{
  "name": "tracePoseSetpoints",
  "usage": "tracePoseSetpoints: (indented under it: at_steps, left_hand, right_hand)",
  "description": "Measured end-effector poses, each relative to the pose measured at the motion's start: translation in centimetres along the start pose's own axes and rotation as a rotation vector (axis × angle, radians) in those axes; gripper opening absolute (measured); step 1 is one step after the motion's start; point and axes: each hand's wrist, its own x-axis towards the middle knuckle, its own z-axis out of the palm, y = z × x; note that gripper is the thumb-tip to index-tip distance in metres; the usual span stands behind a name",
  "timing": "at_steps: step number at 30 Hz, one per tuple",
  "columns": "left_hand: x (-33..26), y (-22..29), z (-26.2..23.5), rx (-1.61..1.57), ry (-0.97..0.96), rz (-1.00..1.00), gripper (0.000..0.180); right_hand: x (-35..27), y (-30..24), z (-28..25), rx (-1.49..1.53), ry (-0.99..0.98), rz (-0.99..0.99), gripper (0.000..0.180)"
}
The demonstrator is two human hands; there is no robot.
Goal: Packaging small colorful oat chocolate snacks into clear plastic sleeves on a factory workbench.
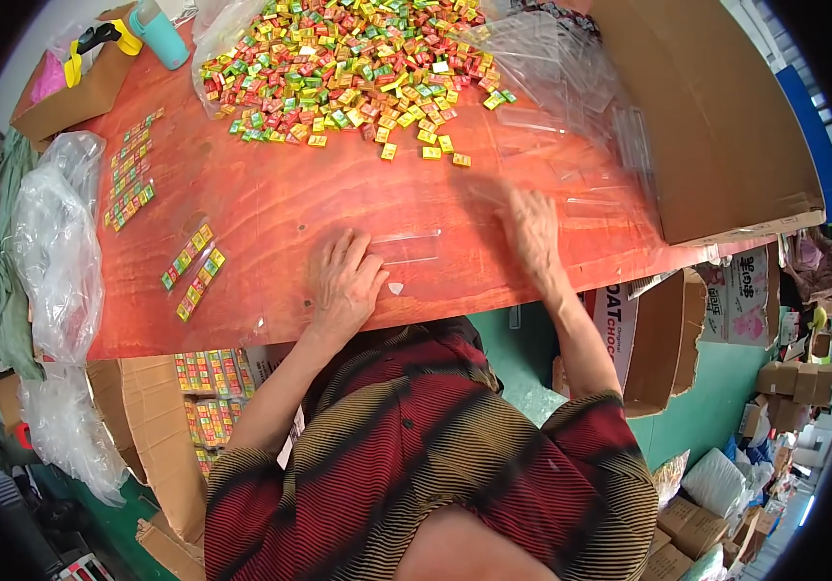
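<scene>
My left hand (346,276) rests on the red tabletop, its fingers bent over the left end of a narrow clear plastic case (414,248) and holding it there. To its right is my right hand (532,232), above the table and smeared by motion; whether its fingers hold anything cannot be made out. Beyond both hands lies a big heap of tiny red, yellow and green boxes (358,73), a few of them scattered toward me. Left of my left hand, filled rows of the little boxes (201,284) lie on the table.
More filled rows (130,184) lie farther left, beside clear plastic bags (58,232). A small carton (77,102) and a turquoise bottle (159,34) stand at the back left. Loose clear cases (532,119) and a large cardboard box (716,126) are on the right. Packed rows fill a carton (159,416) below.
</scene>
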Motion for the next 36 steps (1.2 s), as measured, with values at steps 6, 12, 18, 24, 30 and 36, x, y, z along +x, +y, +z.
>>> tracePoseSetpoints:
  at_steps: [6, 12, 18, 24, 30, 36]
  left_hand:
    - [-0.6, -0.5, -0.8, 0.039, -0.036, -0.040, 0.016]
    - [-2.4, -1.2, -2.0, 0.082, -0.043, -0.113, 0.023]
    - [-2.1, -1.3, -1.7, 0.120, -0.068, -0.121, 0.027]
    - [-1.9, -1.3, -1.9, 0.136, -0.039, -0.087, 0.022]
    - [-2.0, -1.2, -1.7, 0.188, 0.000, -0.131, 0.019]
    - [-1.8, -0.7, -1.8, 0.120, -0.012, -0.174, 0.021]
  right_hand:
    - [-3.0, -3.0, -0.5, 0.068, -0.102, -0.135, 0.029]
    - [-2.0, 0.3, -2.2, -0.047, 0.039, 0.085, 0.029]
    - [-3.0, 7.0, -1.5, -0.356, -0.077, 0.365, 0.025]
    - [-2.4, 3.0, -0.7, 0.019, -0.079, 0.262, 0.023]
    - [-1.9, -1.5, -0.9, 0.146, -0.026, 0.059, 0.025]
    - [-2.8, -5.5, -0.5, 0.214, -0.233, -0.187, 0.032]
